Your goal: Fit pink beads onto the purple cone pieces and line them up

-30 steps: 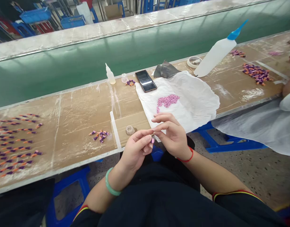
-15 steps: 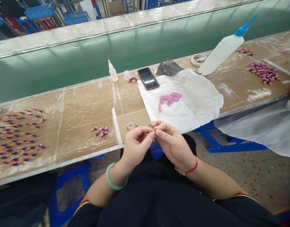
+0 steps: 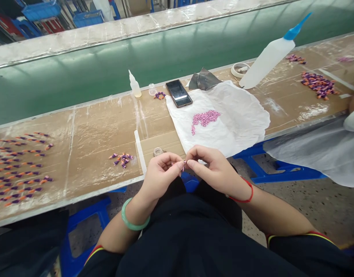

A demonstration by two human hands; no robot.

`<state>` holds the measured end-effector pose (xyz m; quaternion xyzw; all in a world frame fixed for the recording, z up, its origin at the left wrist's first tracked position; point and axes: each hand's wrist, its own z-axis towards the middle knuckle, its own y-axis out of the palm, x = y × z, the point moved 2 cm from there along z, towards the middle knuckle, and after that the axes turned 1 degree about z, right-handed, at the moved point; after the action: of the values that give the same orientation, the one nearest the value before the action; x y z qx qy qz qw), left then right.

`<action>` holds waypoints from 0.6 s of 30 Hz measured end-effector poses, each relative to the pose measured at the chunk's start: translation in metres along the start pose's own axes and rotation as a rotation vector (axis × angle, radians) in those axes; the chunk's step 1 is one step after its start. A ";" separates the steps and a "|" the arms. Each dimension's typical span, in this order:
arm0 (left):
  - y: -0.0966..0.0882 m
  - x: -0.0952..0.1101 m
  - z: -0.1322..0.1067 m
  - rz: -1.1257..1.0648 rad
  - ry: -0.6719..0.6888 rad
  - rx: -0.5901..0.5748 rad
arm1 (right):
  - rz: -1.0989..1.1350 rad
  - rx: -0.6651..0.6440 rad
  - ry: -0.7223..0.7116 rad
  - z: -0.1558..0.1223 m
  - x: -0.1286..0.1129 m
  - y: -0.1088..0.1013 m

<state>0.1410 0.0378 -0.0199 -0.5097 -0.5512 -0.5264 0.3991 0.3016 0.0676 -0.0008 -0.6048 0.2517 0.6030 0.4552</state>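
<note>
My left hand (image 3: 162,175) pinches a small pink-and-white piece (image 3: 183,164) between thumb and forefinger, just off the table's front edge. At the other side of that piece, my right hand (image 3: 210,167) closes thumb and forefinger on it. Fingers partly cover the piece, so its full shape is hidden. Beyond the hands lies a white cloth (image 3: 240,111) with a heap of tiny pink-and-white pieces (image 3: 206,117). A small clear jar (image 3: 158,151) stands just past my left hand. To the left is a small cluster of purple-and-orange pieces (image 3: 121,158).
Rows of purple-and-orange pieces (image 3: 18,167) cover the table's left. A phone (image 3: 178,93), a small dropper bottle (image 3: 135,85), a tape roll (image 3: 240,70) and a large blue-tipped bottle (image 3: 267,61) stand along the back. Another heap (image 3: 319,85) lies right, near another person's sleeve (image 3: 352,120).
My hands have drawn slightly apart, and the right wrist has swung outward to the right. More of the pink-and-white piece shows between the fingertips. The whole view has shifted slightly.
</note>
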 end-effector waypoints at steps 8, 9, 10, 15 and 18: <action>-0.002 0.008 0.000 0.096 -0.073 -0.066 | -0.159 -0.093 -0.067 0.001 -0.003 -0.002; -0.002 0.008 0.000 0.098 -0.077 -0.074 | -0.154 -0.104 -0.054 0.001 -0.001 -0.002; -0.002 0.008 0.000 0.098 -0.080 -0.081 | -0.146 -0.113 -0.041 0.000 -0.001 -0.001; -0.007 0.005 0.000 0.029 -0.048 -0.092 | -0.101 -0.120 -0.059 0.002 -0.002 -0.001; -0.017 0.002 -0.003 -0.026 -0.037 -0.048 | -0.115 -0.141 -0.094 0.006 -0.006 0.000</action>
<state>0.1236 0.0365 -0.0210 -0.5215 -0.5524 -0.5352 0.3696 0.2981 0.0712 0.0054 -0.6199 0.1518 0.6198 0.4566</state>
